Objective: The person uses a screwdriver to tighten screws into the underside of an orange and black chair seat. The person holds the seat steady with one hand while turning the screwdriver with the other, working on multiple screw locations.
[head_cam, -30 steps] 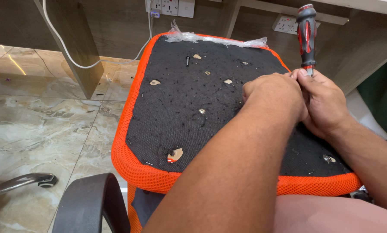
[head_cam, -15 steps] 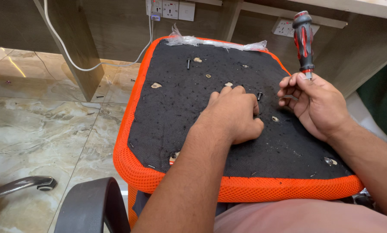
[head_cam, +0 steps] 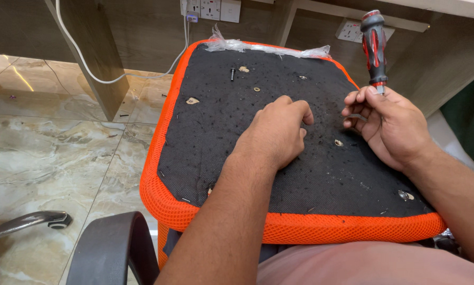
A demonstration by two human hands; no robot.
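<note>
An upturned chair seat (head_cam: 158, 174) with an orange mesh rim and black fabric underside rests against my lap. My left hand (head_cam: 279, 132) lies on the black fabric near its middle, fingers curled and pinched together; whether it holds something small I cannot tell. My right hand (head_cam: 390, 124) hovers at the seat's right side and grips a red and black screwdriver (head_cam: 374, 47) with the handle pointing up. A black screw (head_cam: 233, 73) and a small washer (head_cam: 256, 89) lie loose on the fabric near the far edge. Screw holes (head_cam: 339, 142) show between my hands.
A black chair armrest (head_cam: 110, 248) curves at the bottom left, with a chair base leg and caster (head_cam: 31, 221) on the marble floor. A wooden desk leg (head_cam: 89, 53), a white cable (head_cam: 84, 68) and wall sockets (head_cam: 210, 8) stand behind the seat. Crumpled clear plastic (head_cam: 258, 47) lines the far rim.
My left hand has pulled away from my right hand and moved left to the middle of the seat. My right hand keeps the screwdriver and has stayed on the right side.
</note>
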